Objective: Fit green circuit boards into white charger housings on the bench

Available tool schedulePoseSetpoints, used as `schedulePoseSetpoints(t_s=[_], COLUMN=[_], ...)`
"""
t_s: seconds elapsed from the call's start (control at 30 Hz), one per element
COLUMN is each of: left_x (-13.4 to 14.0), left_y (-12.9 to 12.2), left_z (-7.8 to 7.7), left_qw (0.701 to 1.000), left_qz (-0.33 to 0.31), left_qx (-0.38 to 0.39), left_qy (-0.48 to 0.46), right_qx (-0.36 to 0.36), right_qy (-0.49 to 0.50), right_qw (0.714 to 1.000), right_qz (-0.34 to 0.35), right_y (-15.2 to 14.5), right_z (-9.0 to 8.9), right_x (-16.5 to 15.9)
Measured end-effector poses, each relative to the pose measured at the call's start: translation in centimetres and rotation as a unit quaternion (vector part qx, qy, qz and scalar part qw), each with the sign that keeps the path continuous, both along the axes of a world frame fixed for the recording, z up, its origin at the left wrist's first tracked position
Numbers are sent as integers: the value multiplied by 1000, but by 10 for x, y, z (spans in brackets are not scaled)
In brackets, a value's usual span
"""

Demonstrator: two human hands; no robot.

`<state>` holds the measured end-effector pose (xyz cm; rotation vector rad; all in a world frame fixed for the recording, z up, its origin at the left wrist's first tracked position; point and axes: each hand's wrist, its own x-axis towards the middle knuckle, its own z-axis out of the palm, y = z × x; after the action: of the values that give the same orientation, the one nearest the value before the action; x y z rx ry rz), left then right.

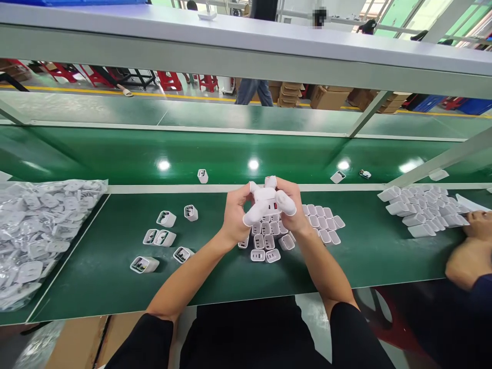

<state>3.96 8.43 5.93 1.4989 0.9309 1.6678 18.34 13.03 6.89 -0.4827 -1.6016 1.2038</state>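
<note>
Above the middle of the green bench, my left hand [237,210] and my right hand [292,205] are closed from both sides on one white charger housing [266,195]. White finger cots cover some of my fingertips. Two port openings, one with red inside, show on the housing's near face. Below and behind my hands stand close rows of white charger housings [258,242], partly hidden by my fingers. To the left sit several open white housings [165,238] with dark and metallic parts visible inside.
A clear bag of white plastic parts [34,236] lies at the left. On the right, stacked white housings [426,210] stand near another person's hand [478,224]. A few pieces rest on the moving-belt-like green strip [230,148] behind the ledge. A white shelf beam [246,56] crosses above.
</note>
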Motion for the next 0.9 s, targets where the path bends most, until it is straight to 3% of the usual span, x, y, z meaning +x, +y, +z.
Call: schedulePoseSetpoints(t_s=[0.17,0.3,0.5,0.6,0.73,0.9], left_x=[6,17,31,38,47,55], left_y=[-3,-4,-8,-12,-19,-28], left_z=[-3,-9,-12,-13,-16,-16], left_qw=[999,991,945,925,906,903], left_qz=[-16,-64,-172,-162,-144,-128], left_qx=[-30,-99,-220,-256,-293,-282], left_qy=[-6,-61,-171,-229,-270,-298], right_qx=[-11,3,-71,-96,-74,-46], right_qy=[-15,-98,-195,-228,-252,-256], right_qw=[1000,994,968,954,947,946], right_qz=[24,52,142,169,186,192], right_y=[8,24,32,34,38,40], right_z=[3,14,24,26,27,28], right_x=[7,35,65,67,68,69])
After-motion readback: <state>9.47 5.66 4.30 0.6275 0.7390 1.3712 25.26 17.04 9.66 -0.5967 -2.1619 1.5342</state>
